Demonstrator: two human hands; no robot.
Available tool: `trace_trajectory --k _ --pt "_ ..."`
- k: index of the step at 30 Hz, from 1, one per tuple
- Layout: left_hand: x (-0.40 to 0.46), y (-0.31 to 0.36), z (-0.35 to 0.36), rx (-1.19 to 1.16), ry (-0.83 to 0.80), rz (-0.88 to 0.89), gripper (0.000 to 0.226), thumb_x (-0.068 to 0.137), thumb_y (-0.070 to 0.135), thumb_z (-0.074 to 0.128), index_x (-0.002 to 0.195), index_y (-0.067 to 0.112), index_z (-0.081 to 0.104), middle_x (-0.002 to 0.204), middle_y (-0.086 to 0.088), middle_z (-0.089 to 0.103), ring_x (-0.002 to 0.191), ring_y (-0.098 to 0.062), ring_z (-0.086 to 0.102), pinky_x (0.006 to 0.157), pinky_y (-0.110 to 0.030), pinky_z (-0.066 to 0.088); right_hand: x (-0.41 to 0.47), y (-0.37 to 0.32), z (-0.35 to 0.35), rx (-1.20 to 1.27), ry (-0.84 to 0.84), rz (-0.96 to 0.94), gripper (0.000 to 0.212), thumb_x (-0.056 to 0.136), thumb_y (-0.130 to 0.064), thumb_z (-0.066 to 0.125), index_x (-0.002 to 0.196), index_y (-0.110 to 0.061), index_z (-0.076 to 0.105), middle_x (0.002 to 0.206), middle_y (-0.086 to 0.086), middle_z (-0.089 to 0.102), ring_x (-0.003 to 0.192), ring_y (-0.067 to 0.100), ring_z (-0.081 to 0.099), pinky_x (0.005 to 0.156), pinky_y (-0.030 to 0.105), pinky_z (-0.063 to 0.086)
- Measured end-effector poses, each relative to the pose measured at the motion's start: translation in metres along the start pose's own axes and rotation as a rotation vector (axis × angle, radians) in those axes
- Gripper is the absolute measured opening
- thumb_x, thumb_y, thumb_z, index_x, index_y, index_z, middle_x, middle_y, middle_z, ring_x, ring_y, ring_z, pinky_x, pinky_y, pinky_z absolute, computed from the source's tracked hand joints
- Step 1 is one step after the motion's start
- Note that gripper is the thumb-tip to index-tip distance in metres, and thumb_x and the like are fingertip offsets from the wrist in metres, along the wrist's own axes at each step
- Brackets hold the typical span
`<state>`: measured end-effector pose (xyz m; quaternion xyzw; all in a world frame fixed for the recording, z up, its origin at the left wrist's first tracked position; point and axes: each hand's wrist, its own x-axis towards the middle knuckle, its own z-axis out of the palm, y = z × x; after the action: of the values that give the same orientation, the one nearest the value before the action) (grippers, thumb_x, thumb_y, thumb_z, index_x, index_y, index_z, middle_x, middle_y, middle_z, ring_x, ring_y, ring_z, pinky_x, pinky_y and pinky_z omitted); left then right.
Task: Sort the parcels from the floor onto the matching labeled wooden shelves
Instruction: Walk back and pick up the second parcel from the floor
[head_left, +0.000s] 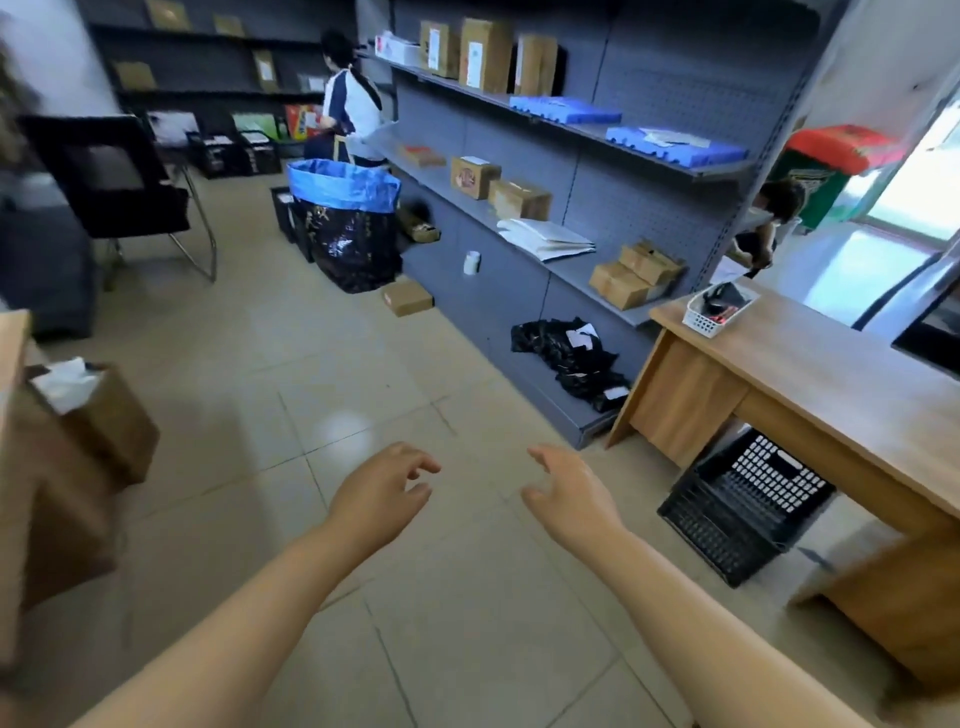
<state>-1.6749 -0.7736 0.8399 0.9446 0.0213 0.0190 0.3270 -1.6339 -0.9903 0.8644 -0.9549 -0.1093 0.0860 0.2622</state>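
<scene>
My left hand (382, 493) and my right hand (569, 493) reach out over bare floor tiles, fingers loosely spread, both holding nothing. A small brown cardboard parcel (408, 298) lies on the floor ahead, beside a large black sack with a blue rim (345, 208). Black plastic-wrapped parcels (571, 353) are piled on the bottom ledge of the grey shelving unit (582, 130). The shelves hold brown boxes (485, 54), blue flat packages (563, 110) and a white envelope (545, 238).
A wooden desk (831, 374) stands at right with a white basket (719, 307) on it and a black crate (748, 509) under it. An open cardboard box (98, 421) sits at left, a black chair (114, 182) behind. One person stands by the far shelves, another crouches behind the shelving.
</scene>
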Motion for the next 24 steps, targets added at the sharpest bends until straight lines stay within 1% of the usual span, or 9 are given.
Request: trace_trajectory --k 3,6,9,12,14,17,20,22,24 --pt "0.009 -0.015 -0.001 -0.007 0.022 -0.07 0.021 0.084 0.02 0.057 0.102 0.028 0.064 0.109 0.011 0.057 0.096 -0.005 0.056 0.086 -0.03 0.047 0.027 -0.001 0.007 0.012 -0.037 -0.03 0.053 0.089 -0.026 0.055 0.139 -0.02 0.04 0.142 0.002 0.045 0.13 0.02 0.043 0.104 0.033 0.037" --pt "0.025 -0.032 -0.006 -0.007 0.02 -0.119 0.021 0.084 0.02 0.057 0.103 0.028 0.064 0.106 0.013 0.054 0.095 -0.005 0.055 0.086 -0.029 0.047 0.056 -0.01 0.016 0.024 -0.076 -0.069 0.052 0.089 -0.025 0.056 0.138 -0.017 0.041 0.139 0.002 0.048 0.128 0.02 0.045 0.103 0.029 0.035" --pt "0.048 -0.05 -0.015 -0.043 0.034 -0.163 0.021 0.085 0.02 0.058 0.103 0.026 0.064 0.107 0.011 0.055 0.095 -0.006 0.055 0.08 -0.024 0.042 0.09 -0.022 0.026 0.031 -0.091 -0.096 0.052 0.089 -0.024 0.055 0.138 -0.016 0.041 0.138 0.002 0.049 0.127 0.018 0.046 0.102 0.026 0.034" --pt "0.075 -0.074 -0.026 -0.059 0.032 -0.192 0.021 0.085 0.02 0.058 0.105 0.026 0.064 0.105 0.008 0.056 0.087 -0.005 0.052 0.077 -0.023 0.038 0.127 -0.039 0.039 0.047 -0.115 -0.095 0.053 0.089 -0.023 0.055 0.139 -0.016 0.04 0.139 0.001 0.048 0.127 0.017 0.045 0.103 0.028 0.034" --pt "0.095 -0.094 -0.038 -0.079 0.021 -0.214 0.02 0.086 0.021 0.058 0.104 0.028 0.063 0.103 0.008 0.054 0.083 -0.005 0.051 0.077 -0.024 0.039 0.153 -0.053 0.049 0.049 -0.121 -0.095 0.053 0.088 -0.023 0.055 0.139 -0.016 0.04 0.138 0.001 0.049 0.127 0.016 0.046 0.103 0.028 0.035" --pt "0.13 -0.13 -0.06 -0.15 0.026 -0.226 0.018 0.084 0.018 0.058 0.096 0.032 0.059 0.107 0.006 0.059 0.091 -0.009 0.056 0.082 -0.027 0.045 0.194 -0.077 0.063 0.06 -0.123 -0.076 0.053 0.088 -0.023 0.056 0.138 -0.015 0.041 0.137 0.003 0.05 0.125 0.017 0.048 0.101 0.029 0.037" --pt "0.163 -0.166 -0.085 -0.168 0.018 -0.275 0.023 0.085 0.017 0.056 0.105 0.024 0.062 0.112 0.006 0.06 0.092 -0.009 0.058 0.073 -0.023 0.044 0.236 -0.104 0.078 0.062 -0.141 -0.059 0.053 0.088 -0.022 0.056 0.138 -0.012 0.041 0.136 0.006 0.051 0.123 0.019 0.049 0.101 0.031 0.039" --pt "0.187 -0.188 -0.104 -0.169 0.014 -0.284 0.025 0.086 0.018 0.055 0.11 0.023 0.061 0.113 0.008 0.059 0.093 -0.008 0.059 0.069 -0.02 0.043 0.265 -0.124 0.087 0.07 -0.145 -0.056 0.052 0.088 -0.022 0.055 0.138 -0.012 0.041 0.136 0.006 0.05 0.123 0.019 0.049 0.101 0.031 0.039" --pt "0.212 -0.207 -0.122 -0.165 0.024 -0.285 0.026 0.086 0.019 0.054 0.111 0.023 0.061 0.112 0.009 0.059 0.094 -0.007 0.058 0.071 -0.022 0.044 0.294 -0.143 0.096 0.08 -0.141 -0.053 0.052 0.089 -0.021 0.055 0.138 -0.012 0.041 0.136 0.006 0.05 0.124 0.019 0.049 0.1 0.029 0.038"
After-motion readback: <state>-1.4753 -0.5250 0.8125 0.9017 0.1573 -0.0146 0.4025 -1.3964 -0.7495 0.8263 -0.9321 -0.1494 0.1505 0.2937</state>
